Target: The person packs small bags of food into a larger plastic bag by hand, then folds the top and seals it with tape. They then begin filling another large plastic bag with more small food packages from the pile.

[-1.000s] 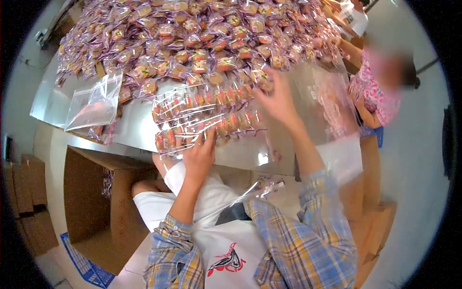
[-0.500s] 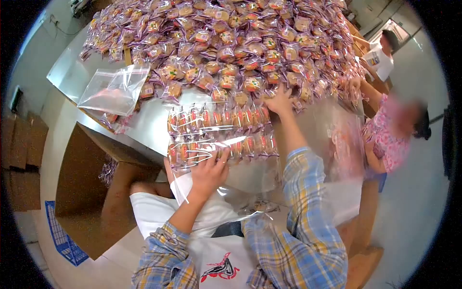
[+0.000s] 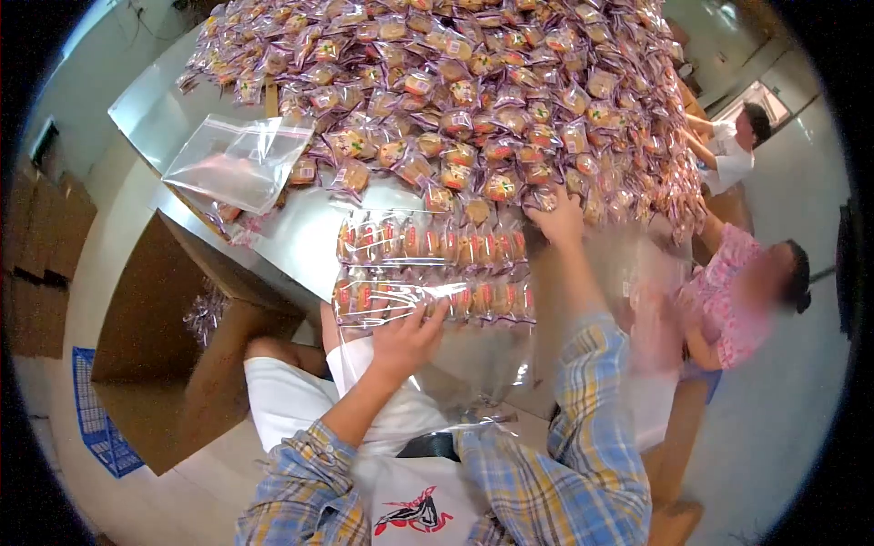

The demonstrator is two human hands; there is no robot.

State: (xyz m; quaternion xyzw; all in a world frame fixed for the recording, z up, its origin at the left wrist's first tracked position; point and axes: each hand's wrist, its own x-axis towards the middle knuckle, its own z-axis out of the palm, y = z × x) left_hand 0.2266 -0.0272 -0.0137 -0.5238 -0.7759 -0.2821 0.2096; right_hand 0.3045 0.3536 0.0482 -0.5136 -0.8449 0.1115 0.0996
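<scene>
A clear plastic bag (image 3: 464,359) lies at the table's near edge, holding two rows of small wrapped cakes (image 3: 437,298). My left hand (image 3: 410,344) rests flat on the bag's near row, fingers stretched out. Beyond the bag to the right, my right hand (image 3: 558,221) is at the front of a large pile of wrapped cakes (image 3: 455,118). Its thumb and fingers close around one wrapped cake (image 3: 543,198), partly hidden by the hand.
Another clear bag (image 3: 237,168) lies on the metal table (image 3: 305,223) at left. An open cardboard box (image 3: 146,337) and a blue crate (image 3: 107,428) stand below it. Clear plastic (image 3: 646,309) lies at right, near a co-worker in pink (image 3: 728,282). Another person (image 3: 731,150) stands farther back.
My right hand has moved from reaching over the pile's edge to closing around a wrapped cake. My left hand stays on the bag. The whole view has shifted slightly.
</scene>
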